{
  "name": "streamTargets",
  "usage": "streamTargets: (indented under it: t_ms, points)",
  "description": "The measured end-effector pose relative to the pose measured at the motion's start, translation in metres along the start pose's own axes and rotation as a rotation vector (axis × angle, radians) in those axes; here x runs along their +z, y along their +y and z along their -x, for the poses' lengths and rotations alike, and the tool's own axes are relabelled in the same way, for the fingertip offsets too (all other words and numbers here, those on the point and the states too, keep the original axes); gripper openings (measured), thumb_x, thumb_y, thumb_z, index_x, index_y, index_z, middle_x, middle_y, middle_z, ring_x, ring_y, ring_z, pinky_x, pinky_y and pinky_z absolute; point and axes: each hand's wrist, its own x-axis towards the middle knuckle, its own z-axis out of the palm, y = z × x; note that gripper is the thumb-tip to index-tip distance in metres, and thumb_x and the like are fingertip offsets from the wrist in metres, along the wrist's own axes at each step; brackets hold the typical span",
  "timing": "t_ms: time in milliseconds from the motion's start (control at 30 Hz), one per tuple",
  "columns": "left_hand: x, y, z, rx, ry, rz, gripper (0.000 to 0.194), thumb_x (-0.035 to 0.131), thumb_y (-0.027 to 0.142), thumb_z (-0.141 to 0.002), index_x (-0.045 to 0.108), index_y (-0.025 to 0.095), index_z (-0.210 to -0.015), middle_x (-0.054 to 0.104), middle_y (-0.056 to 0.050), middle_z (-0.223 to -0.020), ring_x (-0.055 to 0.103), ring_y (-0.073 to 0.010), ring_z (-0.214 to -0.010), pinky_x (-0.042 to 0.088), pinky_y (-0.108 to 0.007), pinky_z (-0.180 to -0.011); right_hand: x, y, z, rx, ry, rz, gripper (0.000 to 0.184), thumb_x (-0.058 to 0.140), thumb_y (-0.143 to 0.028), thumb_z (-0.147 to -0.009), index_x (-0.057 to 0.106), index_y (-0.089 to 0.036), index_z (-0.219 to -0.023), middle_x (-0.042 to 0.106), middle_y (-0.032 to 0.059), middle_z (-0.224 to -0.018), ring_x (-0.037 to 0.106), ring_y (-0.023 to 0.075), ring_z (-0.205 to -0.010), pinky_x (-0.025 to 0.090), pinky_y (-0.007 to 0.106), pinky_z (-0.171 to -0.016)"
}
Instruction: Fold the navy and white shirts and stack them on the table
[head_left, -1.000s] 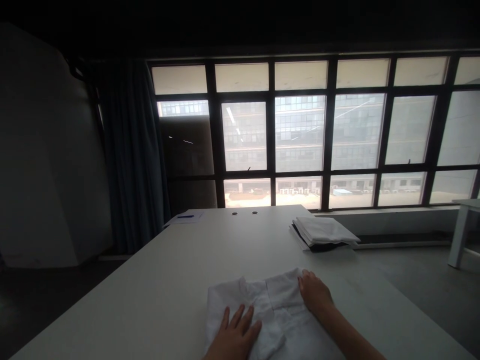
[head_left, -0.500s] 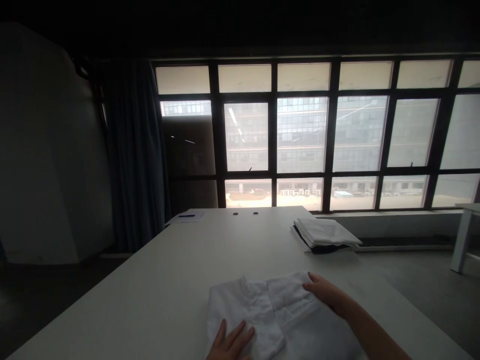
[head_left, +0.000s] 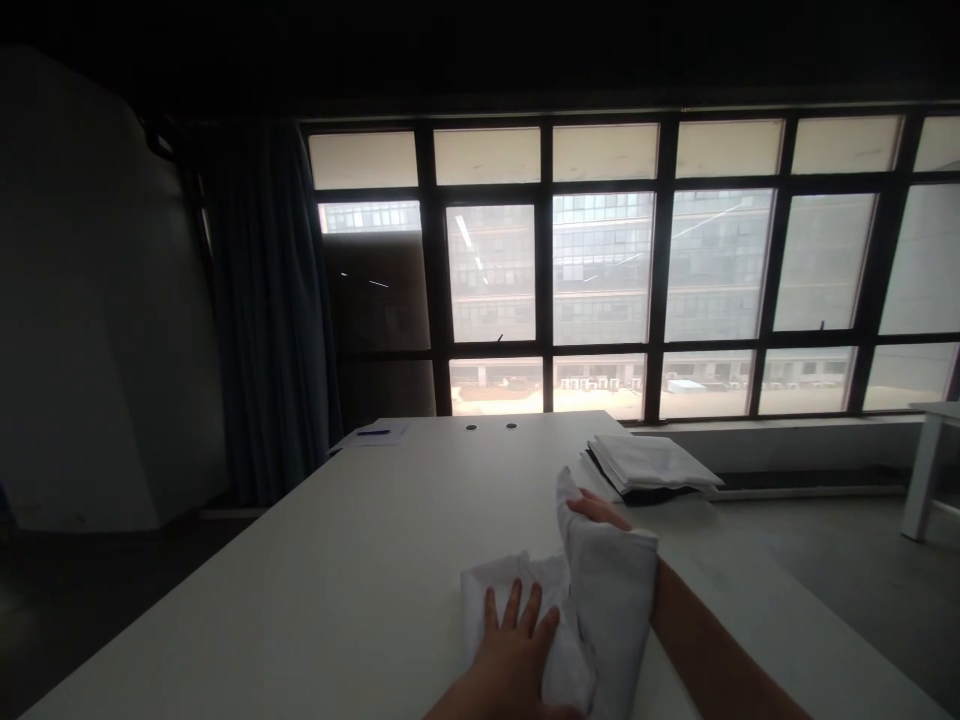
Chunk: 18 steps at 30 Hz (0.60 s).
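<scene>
A white shirt (head_left: 611,610), partly folded, is at the near side of the white table (head_left: 337,560). My left hand (head_left: 517,640) lies on its left part, palm down with the fingers spread, pressing the cloth against the tabletop. The shirt's right part is lifted and stands up from the table. My right hand (head_left: 600,508) grips this raised part at its top edge, with the fingers partly hidden by the fabric. The forearm passes behind the lifted cloth.
Folded white and black cloths (head_left: 652,465) form a stack at the table's right edge. At the far left lie paper (head_left: 394,436) and a blue pen (head_left: 373,432). Two round inserts sit in the far tabletop. Another white table (head_left: 926,470) stands at the right.
My right hand has raised the shirt's right part and brought it up and leftward. My left hand has shifted right and farther onto the shirt, its fingers spreading.
</scene>
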Motion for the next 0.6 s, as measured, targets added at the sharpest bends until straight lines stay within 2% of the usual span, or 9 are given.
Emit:
streamTargets:
  t_ms: [67,133,200,233,300,367,433,500,600]
  points:
    - [-0.003,-0.001,-0.005,0.048,0.079,0.208,0.096,0.076,0.055,-0.069,0.039,0.027,-0.153,0.025,-0.013,-0.165,0.012,-0.0450,-0.151,-0.004,-0.069,-0.118,0.037,0.004,-0.002,0.029,-0.053,0.037,0.037,0.061,-0.030,-0.076,0.063,-0.015,-0.110,0.069,0.0024,-0.078,0.065,0.0187,-0.070,0.052,0.030,-0.069]
    - [-0.010,-0.015,-0.004,-0.018,0.277,0.578,0.064,0.071,0.045,-0.071,0.062,0.023,-0.131,0.058,-0.013,-0.143,0.045,-0.0400,-0.137,0.025,-0.058,-0.118,0.075,0.018,0.009,0.048,-0.092,0.080,0.046,0.064,-0.026,-0.073,0.062,-0.015,-0.117,0.071,0.0033,-0.083,0.066,0.0200,-0.072,0.053,0.032,-0.070]
    - [-0.019,-0.039,0.002,-0.215,0.506,0.936,0.039,0.062,0.046,-0.074,0.069,0.018,-0.100,0.074,-0.013,-0.104,0.068,-0.0331,-0.102,0.051,-0.049,-0.097,0.107,0.037,0.029,0.010,-0.151,0.240,0.047,0.064,-0.028,-0.075,0.062,-0.015,-0.121,0.072,0.0077,-0.094,0.069,0.0239,-0.087,0.053,0.036,-0.082]
    - [-0.023,-0.053,0.006,-0.302,0.574,1.007,0.039,0.057,0.051,-0.076,0.065,0.017,-0.094,0.073,-0.012,-0.092,0.070,-0.0293,-0.086,0.057,-0.047,-0.084,0.119,0.046,0.041,-0.035,-0.200,0.354,0.049,0.064,-0.030,-0.077,0.061,-0.016,-0.124,0.072,0.0109,-0.104,0.068,0.0261,-0.098,0.051,0.038,-0.089]
    - [-0.029,-0.075,0.012,-0.397,0.634,1.062,0.047,0.049,0.061,-0.081,0.058,0.019,-0.099,0.071,-0.011,-0.088,0.069,-0.0240,-0.072,0.058,-0.041,-0.067,0.134,0.060,0.062,-0.105,-0.217,0.574,0.051,0.061,-0.034,-0.081,0.059,-0.016,-0.130,0.068,0.0156,-0.119,0.064,0.0302,-0.112,0.047,0.042,-0.098]
    - [-0.031,-0.087,0.015,-0.434,0.636,1.012,0.060,0.043,0.072,-0.082,0.052,0.020,-0.109,0.070,-0.012,-0.095,0.068,-0.0224,-0.070,0.056,-0.035,-0.056,0.140,0.068,0.076,-0.159,-0.240,0.728,0.053,0.062,-0.040,-0.082,0.059,-0.018,-0.130,0.065,0.0167,-0.123,0.064,0.0331,-0.112,0.048,0.046,-0.098]
    - [-0.029,-0.090,0.013,-0.457,0.632,0.917,0.073,0.046,0.080,-0.077,0.049,0.020,-0.117,0.068,-0.012,-0.100,0.067,-0.0226,-0.071,0.051,-0.030,-0.050,0.140,0.074,0.084,-0.252,-0.323,0.798,0.058,0.068,-0.049,-0.078,0.059,-0.022,-0.128,0.064,0.0143,-0.123,0.066,0.0329,-0.106,0.051,0.044,-0.093]
    - [-0.027,-0.088,0.006,-0.455,0.638,0.804,0.078,0.052,0.080,-0.074,0.049,0.017,-0.120,0.066,-0.010,-0.098,0.065,-0.0226,-0.074,0.049,-0.029,-0.053,0.139,0.082,0.087,-0.372,-0.417,0.843,0.058,0.073,-0.050,-0.075,0.060,-0.026,-0.127,0.062,0.0113,-0.124,0.067,0.0295,-0.101,0.052,0.038,-0.087]
    - [-0.030,-0.087,-0.007,-0.437,0.646,0.658,0.076,0.059,0.074,-0.074,0.055,0.014,-0.119,0.061,-0.003,-0.080,0.061,-0.0228,-0.075,0.047,-0.031,-0.066,0.142,0.104,0.089,-0.545,-0.540,0.980,0.037,0.068,-0.041,-0.086,0.064,-0.029,-0.121,0.067,0.0067,-0.112,0.068,0.0220,-0.087,0.051,0.027,-0.072]
